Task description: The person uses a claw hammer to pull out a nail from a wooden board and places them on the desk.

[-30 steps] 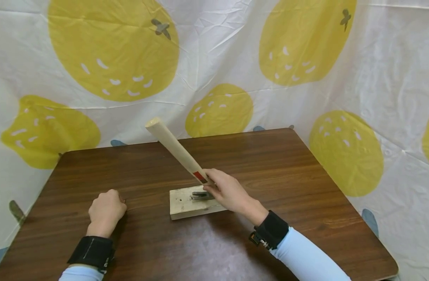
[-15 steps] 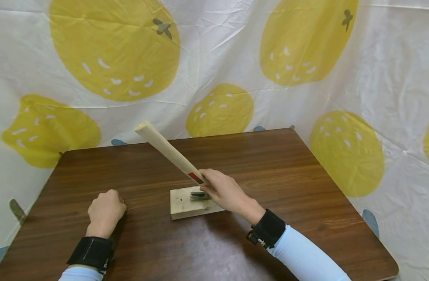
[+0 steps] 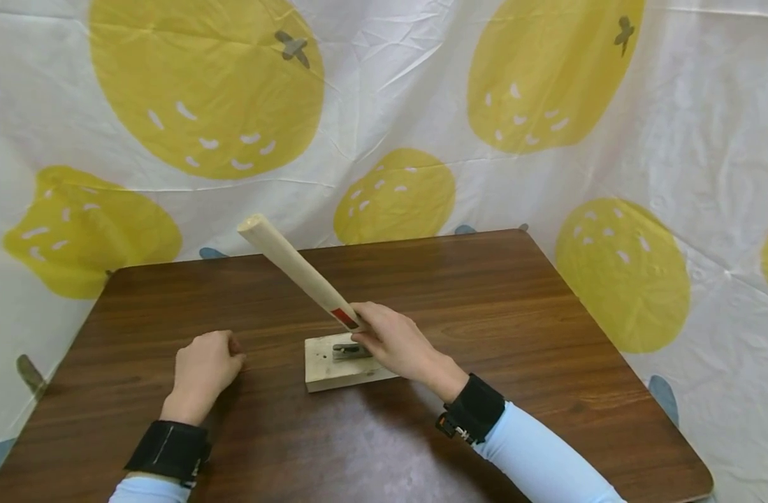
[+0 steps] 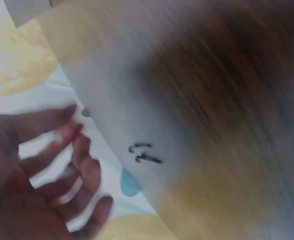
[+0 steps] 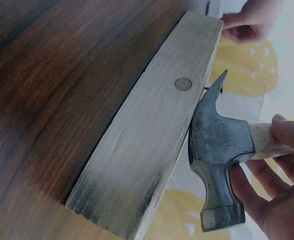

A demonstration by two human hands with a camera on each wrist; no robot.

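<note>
My right hand grips a claw hammer by its wooden handle, close to the steel head. The handle slants up to the left. Its head lies against the upper face of a wooden block, claw beside a thin dark nail at the block's edge. To the left of the block, my left hand is low over the table, fingers loosely bent. In the left wrist view it holds nothing visible, and two bent nails lie on the table near its fingertips.
The brown wooden table has a far edge close to a white hanging cloth printed with yellow fruit. The same cloth hangs along both sides. Small holes mark the block's top face.
My left hand has shifted right and slightly forward; the small dark thing seen at its fingertips no longer shows there. The hammer handle has swung left and a little lower, my right hand shifting left too.
</note>
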